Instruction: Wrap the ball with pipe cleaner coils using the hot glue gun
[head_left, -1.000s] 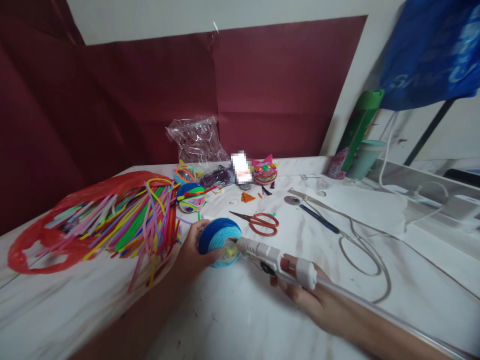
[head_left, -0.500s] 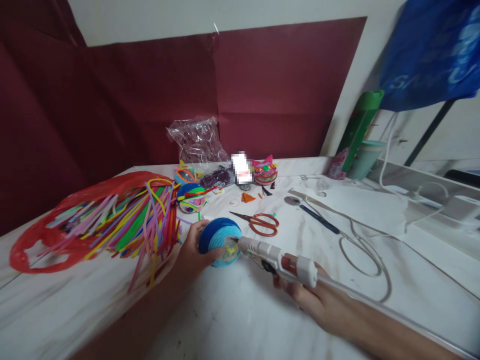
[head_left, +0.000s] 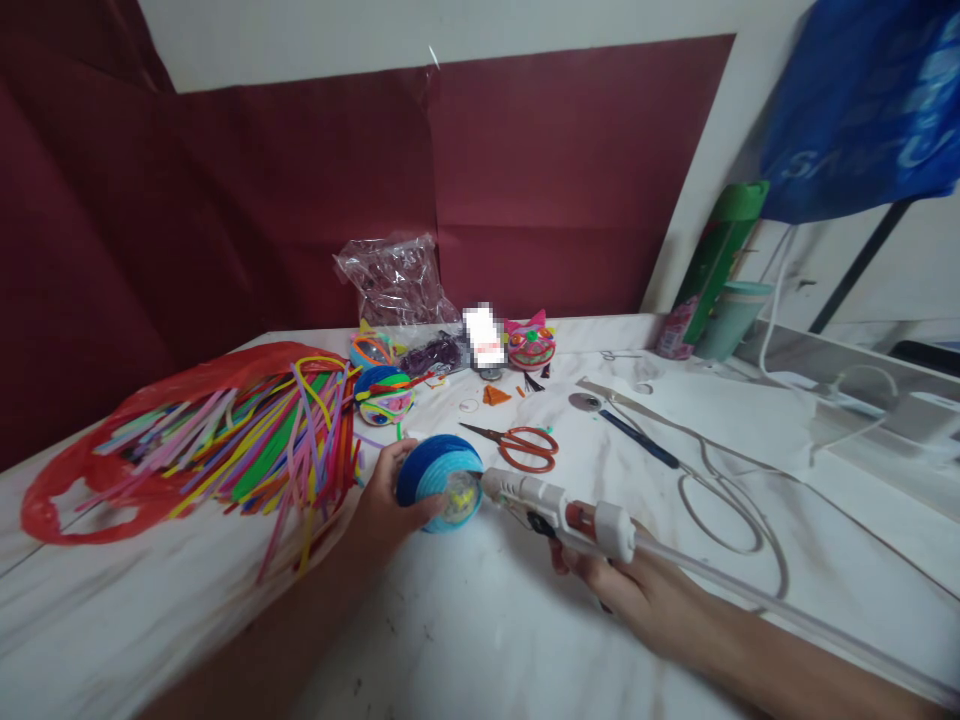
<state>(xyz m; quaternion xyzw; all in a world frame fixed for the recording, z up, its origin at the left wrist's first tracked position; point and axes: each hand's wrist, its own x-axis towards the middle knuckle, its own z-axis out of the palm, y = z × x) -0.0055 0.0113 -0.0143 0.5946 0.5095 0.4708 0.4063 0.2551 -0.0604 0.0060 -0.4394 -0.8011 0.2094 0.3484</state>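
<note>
My left hand [head_left: 397, 495] grips a ball [head_left: 441, 470] wound in dark blue and light blue pipe cleaners, with a bare clear patch facing right that shows yellow inside. In my right hand [head_left: 607, 580] is a white glue gun [head_left: 559, 510], a long clear glue stick [head_left: 750, 590] running out of its back end. The gun's nozzle is at the ball's right edge, by the border of the clear patch; whether it touches cannot be told. Orange-handled scissors [head_left: 529, 448] lie just beyond the ball.
A red plastic bag [head_left: 49, 500] full of colourful pipe cleaners [head_left: 247, 450] spreads on the left. Decorated balls [head_left: 384, 397] and a phone [head_left: 484, 338] stand at the back. A blue-handled tool [head_left: 637, 438] and a looping cable [head_left: 776, 560] lie on the right.
The glue gun and my right hand have shifted slightly, the nozzle rising a little along the ball's edge. My left hand and the ball are nearly still.
</note>
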